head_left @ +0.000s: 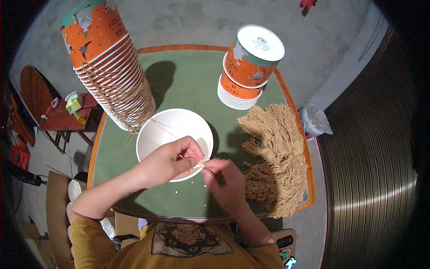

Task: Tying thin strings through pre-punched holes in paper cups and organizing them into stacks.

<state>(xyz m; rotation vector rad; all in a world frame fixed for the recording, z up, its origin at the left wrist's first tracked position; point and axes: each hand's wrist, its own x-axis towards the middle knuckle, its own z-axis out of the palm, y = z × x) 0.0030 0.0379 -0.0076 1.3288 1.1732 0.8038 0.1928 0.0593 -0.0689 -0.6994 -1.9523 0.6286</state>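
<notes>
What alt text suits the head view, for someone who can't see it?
A person's left hand and right hand pinch a cord at the rim of a bucket, white inside, on a green table. At left towers a cord-draped stack of orange buckets; at right, a shorter stack stands beyond a tan bundle of cords.

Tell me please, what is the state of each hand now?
Left hand: closed, fingertips pinching tan cord at the white tub's rim.
Right hand: closed, fingertips at the same cord; exact grip partly hidden.
</notes>
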